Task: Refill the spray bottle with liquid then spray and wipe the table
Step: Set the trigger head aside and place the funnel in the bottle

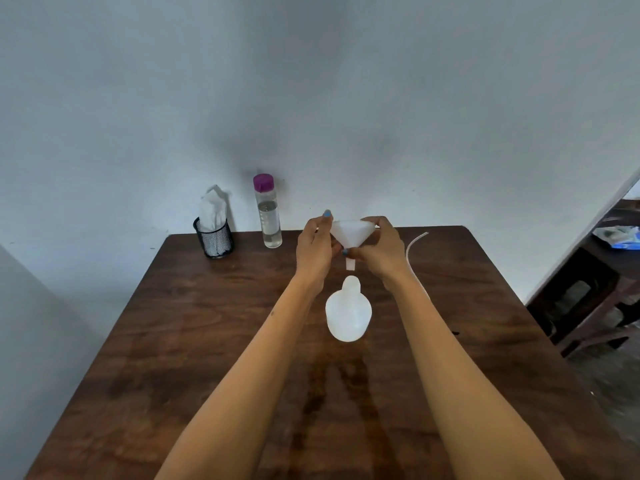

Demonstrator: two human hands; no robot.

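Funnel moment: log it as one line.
step: placing funnel | left hand: holds funnel | right hand: holds funnel | bottle: uncapped, below spout, apart

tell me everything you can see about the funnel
The funnel is white, translucent plastic by its look: a wide cone narrowing to a short straight spout. It is held upright in the air, mouth up and spout down, by both hands, the left hand and right hand pinching its rim and cone. It hangs above the white bottle, its spout clear of the bottle's neck.

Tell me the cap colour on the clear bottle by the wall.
Purple cap, clearest in the head view.
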